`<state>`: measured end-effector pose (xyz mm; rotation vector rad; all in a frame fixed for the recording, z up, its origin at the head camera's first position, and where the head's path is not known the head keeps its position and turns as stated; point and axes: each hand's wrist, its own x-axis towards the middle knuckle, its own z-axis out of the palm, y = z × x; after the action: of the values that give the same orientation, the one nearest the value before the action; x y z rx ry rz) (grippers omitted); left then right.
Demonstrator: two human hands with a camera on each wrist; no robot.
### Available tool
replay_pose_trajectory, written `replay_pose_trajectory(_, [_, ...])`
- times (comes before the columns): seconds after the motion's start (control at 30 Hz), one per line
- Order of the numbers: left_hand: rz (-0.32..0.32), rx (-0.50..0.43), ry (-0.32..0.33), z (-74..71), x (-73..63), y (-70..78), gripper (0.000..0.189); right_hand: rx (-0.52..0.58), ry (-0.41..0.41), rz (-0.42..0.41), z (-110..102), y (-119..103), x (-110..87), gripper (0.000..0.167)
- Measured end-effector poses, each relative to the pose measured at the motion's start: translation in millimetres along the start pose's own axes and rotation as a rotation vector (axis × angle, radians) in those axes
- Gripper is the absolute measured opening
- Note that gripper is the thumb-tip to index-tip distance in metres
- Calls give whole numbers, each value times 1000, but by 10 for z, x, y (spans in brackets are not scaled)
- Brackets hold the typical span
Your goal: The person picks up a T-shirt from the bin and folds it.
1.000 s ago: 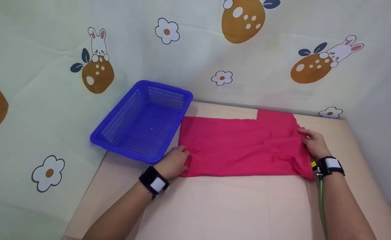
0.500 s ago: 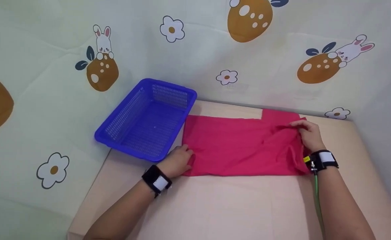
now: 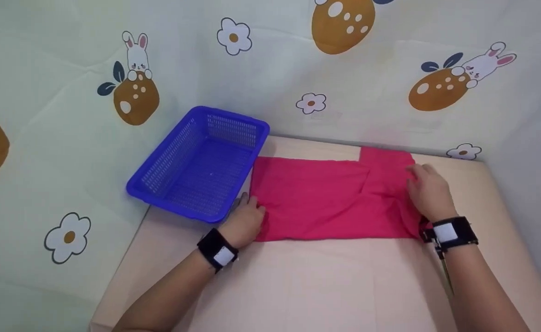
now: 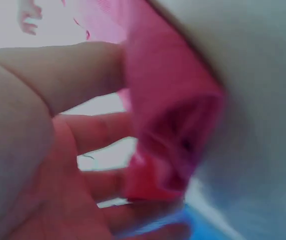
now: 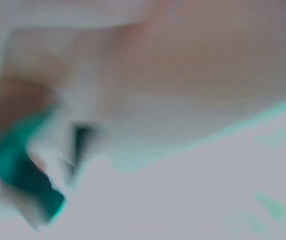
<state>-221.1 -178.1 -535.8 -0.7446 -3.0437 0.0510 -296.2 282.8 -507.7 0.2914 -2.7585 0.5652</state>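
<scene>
A pink-red piece of clothing (image 3: 312,198) lies folded flat, with a short flap sticking out at its far right and creases across its right half. My left hand (image 3: 245,221) holds its near left edge; in the left wrist view the thumb and fingers of this hand (image 4: 57,165) lie on either side of the folded cloth (image 4: 173,90). At the right edge of the clothing is my right hand (image 3: 432,193), fingers loosely bent and thumb apart, fingertips right at the cloth. The right wrist view is too blurred to show its grasp.
A blue plastic basket (image 3: 173,210) stands left of the clothing, its rim close to my left hand. Everything rests on a pale table (image 3: 326,281). Walls with a rabbit-and-flower print (image 3: 270,69) rise behind and to the left.
My right hand has let the raised fold at the right side down and shifted slightly right. The right half of the clothing lies flatter. My left hand stays at the left edge.
</scene>
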Motion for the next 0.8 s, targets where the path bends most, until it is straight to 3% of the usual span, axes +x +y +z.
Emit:
replay_pose_trajectory(0.07, [14, 13, 28, -37, 17, 54, 31, 8, -181, -71, -76, -169, -134, 28])
replay_pose_trajectory(0.17, [20, -129, -74, -58, 82, 98, 50, -6, -413, -66, -64, -220, -301, 43])
replay_pose_trajectory(0.3, [-19, -298, -278, -4, 156, 61, 74, -80, -526, -18, 54, 60, -435, 77])
replay_pose_trajectory(0.4, [-30, -360, -346, 31, 179, 8, 81, -95, -583, -2, 105, 335, -514, 90])
replay_pose_trajectory(0.5, [-21, -417, -354, 39, 182, -27, 89, -61, -603, -5, 99, 544, -553, 90])
replay_pose_trajectory(0.63, [-13, -454, -345, 47, 170, -30, 96, 33, -591, 45, 14, 683, -573, 68])
replay_pose_trajectory(0.7, [-13, -458, -342, 57, 170, -18, 96, 54, -520, 79, -42, 699, -601, 53])
replay_pose_trajectory(0.8, [-7, -464, -339, 75, 178, 8, 95, 2, -348, 136, -120, 673, -684, 40])
